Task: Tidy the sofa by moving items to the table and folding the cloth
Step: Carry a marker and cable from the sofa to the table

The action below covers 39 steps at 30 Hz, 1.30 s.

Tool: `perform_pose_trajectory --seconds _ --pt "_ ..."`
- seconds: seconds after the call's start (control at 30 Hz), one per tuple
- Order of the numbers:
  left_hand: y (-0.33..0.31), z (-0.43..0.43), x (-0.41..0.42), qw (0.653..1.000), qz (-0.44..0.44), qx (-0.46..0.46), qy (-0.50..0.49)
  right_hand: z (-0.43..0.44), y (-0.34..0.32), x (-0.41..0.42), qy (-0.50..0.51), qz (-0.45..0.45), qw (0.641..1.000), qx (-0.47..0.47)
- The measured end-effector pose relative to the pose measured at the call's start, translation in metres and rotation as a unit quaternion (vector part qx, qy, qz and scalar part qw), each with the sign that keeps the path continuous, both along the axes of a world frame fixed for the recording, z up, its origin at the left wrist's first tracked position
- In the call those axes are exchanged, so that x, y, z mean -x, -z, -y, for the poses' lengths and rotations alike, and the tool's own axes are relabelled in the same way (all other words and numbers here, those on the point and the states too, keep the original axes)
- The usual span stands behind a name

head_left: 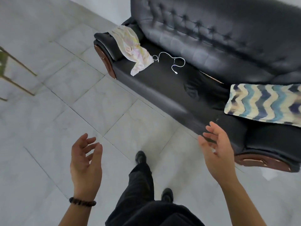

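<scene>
We see the pale crumpled cloth draped over the far armrest of the black sofa, trailing down onto the seat, well apart from both hands. A thin white cable lies looped on the sofa seat just beside the cloth, one end at the cloth's edge. A zigzag-patterned cushion rests on the seat toward the sofa's near end.

Our right hand hangs at the sofa's front edge, close to the near armrest and below the cushion. Its fingers are loosely spread and hold nothing; we cannot tell whether they touch the leather. Our left hand, with a dark beaded bracelet at the wrist, hovers over the tiled floor in front of the sofa, palm turned inward, fingers relaxed and lightly curled, empty.
</scene>
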<state>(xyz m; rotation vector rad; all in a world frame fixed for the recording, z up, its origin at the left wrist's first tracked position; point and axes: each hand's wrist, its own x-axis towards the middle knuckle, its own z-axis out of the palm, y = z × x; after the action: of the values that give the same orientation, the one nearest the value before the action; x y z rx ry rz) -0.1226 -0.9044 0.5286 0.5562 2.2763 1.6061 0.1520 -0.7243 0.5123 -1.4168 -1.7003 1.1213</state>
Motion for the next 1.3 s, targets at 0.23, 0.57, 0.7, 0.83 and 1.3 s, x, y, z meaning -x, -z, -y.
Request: perform_pose_trajectory --seconds 0.23,0.57,0.7,0.83,1.3 --pt "0.039 -0.133 0.114 0.999 0.041 0.010 -0.032 -0.144 0.020 0.128 -0.022 0.018 1.000 0.006" --pt "0.005 -0.356 0.276 0.998 0.017 0.026 0.060 -0.306 0.004 0.265 0.046 0.013 0.999 0.010" --pt "0.022 -0.447 0.322 0.994 0.008 0.050 0.093 -0.364 0.035 0.305 0.088 0.041 0.995 0.008" --pt "0.036 -0.539 0.365 0.989 0.004 0.075 0.131 -0.433 0.063 0.349 0.117 0.049 0.992 0.023" --pt "0.106 -0.764 0.514 0.961 0.029 0.138 0.237 -0.621 0.119 0.499 0.137 0.108 0.980 0.098"
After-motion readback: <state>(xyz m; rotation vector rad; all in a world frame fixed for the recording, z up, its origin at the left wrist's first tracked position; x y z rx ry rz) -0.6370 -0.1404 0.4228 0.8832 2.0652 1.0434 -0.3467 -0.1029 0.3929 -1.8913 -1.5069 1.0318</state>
